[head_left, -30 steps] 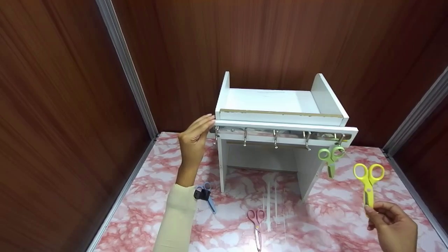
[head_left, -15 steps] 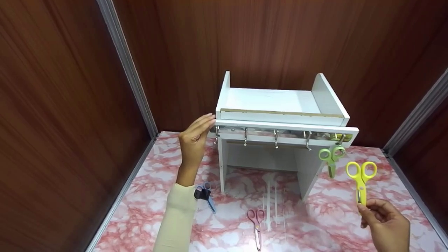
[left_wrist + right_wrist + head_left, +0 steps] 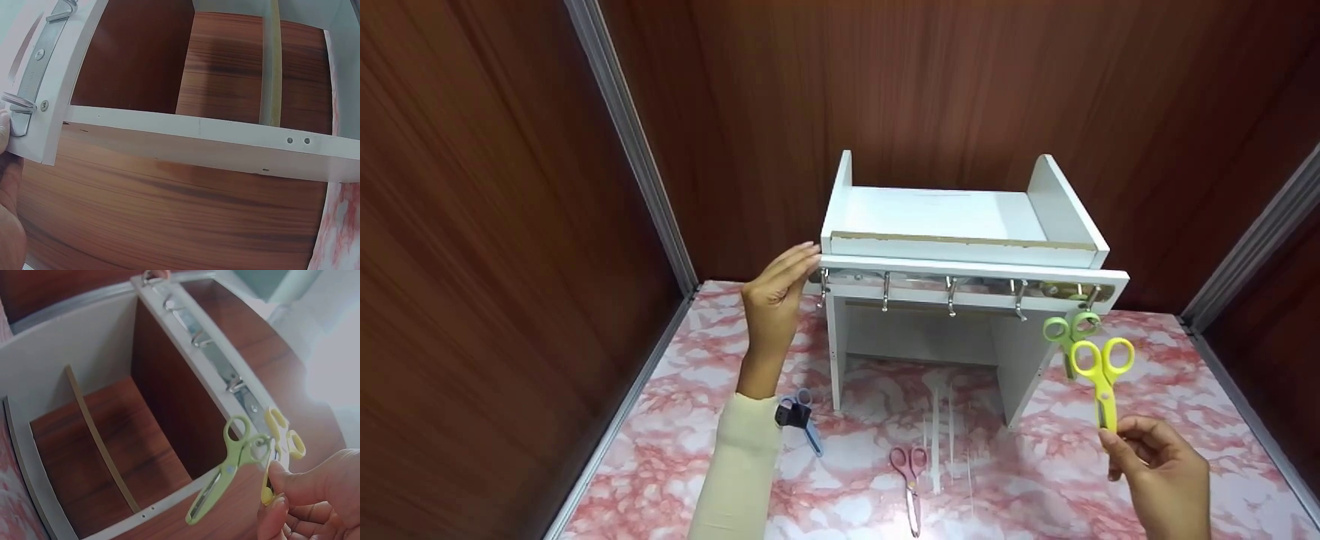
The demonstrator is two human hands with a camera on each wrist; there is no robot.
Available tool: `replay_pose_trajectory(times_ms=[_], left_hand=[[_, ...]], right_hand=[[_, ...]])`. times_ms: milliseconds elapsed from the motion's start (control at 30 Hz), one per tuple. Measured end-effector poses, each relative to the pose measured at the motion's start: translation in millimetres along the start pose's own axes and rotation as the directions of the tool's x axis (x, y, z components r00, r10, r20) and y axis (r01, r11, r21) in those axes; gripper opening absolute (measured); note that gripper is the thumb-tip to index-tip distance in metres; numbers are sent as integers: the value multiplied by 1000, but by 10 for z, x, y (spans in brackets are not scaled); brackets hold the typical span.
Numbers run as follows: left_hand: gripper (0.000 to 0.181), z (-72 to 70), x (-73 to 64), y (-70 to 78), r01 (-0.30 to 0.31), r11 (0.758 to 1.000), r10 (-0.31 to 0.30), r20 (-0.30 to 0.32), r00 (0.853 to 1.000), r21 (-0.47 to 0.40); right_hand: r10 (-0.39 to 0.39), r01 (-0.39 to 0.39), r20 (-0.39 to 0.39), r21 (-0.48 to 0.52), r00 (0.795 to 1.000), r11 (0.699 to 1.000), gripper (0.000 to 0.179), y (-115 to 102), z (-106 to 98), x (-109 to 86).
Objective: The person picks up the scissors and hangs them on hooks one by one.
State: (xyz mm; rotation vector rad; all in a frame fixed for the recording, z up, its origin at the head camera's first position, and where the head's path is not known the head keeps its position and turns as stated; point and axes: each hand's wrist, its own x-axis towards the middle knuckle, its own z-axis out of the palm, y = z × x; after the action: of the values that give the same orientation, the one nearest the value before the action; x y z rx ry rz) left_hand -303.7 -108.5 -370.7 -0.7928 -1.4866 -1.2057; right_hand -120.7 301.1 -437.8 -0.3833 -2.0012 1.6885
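Note:
My right hand (image 3: 1166,472) pinches yellow scissors (image 3: 1104,379) by the blade end, with the handle loops pointing up. In the head view they partly overlap green scissors (image 3: 1057,330), which hang by a loop from the rightmost hook. A white hook rail (image 3: 915,264) with several metal hooks runs across the front of a white shelf unit (image 3: 847,337). At the rail's left end, my left hand (image 3: 772,300) touches it with fingers nearly straight. The left wrist view shows only part of that hand (image 3: 10,225), by the rail's end; its fingertips are mostly hidden.
Pink scissors (image 3: 911,480) lie on the marbled table (image 3: 660,450) in front of the unit. Blue scissors (image 3: 810,431) with a black piece lie near the left forearm. Brown wood-grain panels (image 3: 750,112) enclose the back and sides.
My right hand has carried the yellow scissors to the left and slightly up, nearer the hanging green scissors. The left hand stays at the rail's left end.

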Motion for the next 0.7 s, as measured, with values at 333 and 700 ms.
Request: replay_pose_trajectory(times_ms=[333, 700], left_hand=[[18, -12, 17, 11, -11, 1000, 11, 5, 1000, 17], [19, -1, 15, -6, -31, 999, 31, -8, 999, 14]], right_hand=[[-32, 34, 43, -26, 999, 999, 21, -44, 99, -26], [-50, 56, 108, -59, 993, 997, 22, -151, 223, -21]])
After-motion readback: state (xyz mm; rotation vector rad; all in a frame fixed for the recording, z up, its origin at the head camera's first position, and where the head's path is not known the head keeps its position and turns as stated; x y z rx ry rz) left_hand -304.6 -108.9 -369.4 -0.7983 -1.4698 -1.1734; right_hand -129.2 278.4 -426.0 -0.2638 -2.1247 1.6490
